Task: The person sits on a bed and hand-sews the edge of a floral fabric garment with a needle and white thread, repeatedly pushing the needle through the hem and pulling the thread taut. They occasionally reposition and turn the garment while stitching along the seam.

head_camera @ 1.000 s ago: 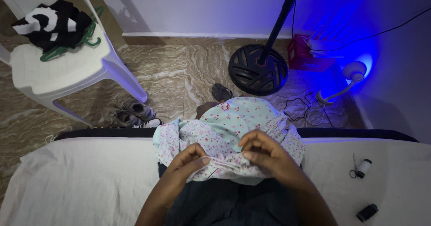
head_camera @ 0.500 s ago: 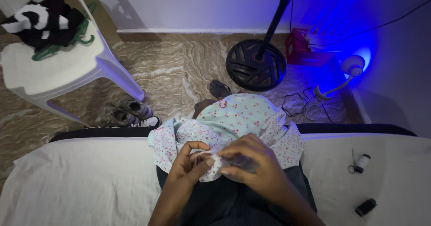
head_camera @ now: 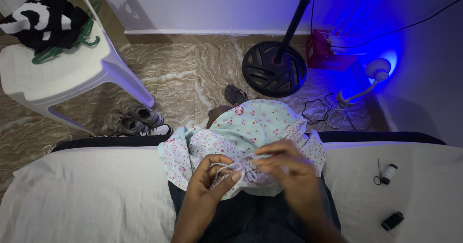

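Head: both hands (head_camera: pixel 251 173) pinch floral cloth (head_camera: pixel 251 127).

Dim room; a desk lamp (head_camera: pixel 377 71) at upper right casts saturated blue light over wall and floor. Wide-angle lens bows the bed (head_camera: pixel 87 194) edge — the right hand (head_camera: pixel 289 170) is motion-blurred.

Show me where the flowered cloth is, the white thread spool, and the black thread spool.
flowered cloth (head_camera: pixel 251 122): head view, on the pale blue part draped over the knee.
white thread spool (head_camera: pixel 389 173): head view, on the spool's side.
black thread spool (head_camera: pixel 392 221): head view, on the spool's middle.
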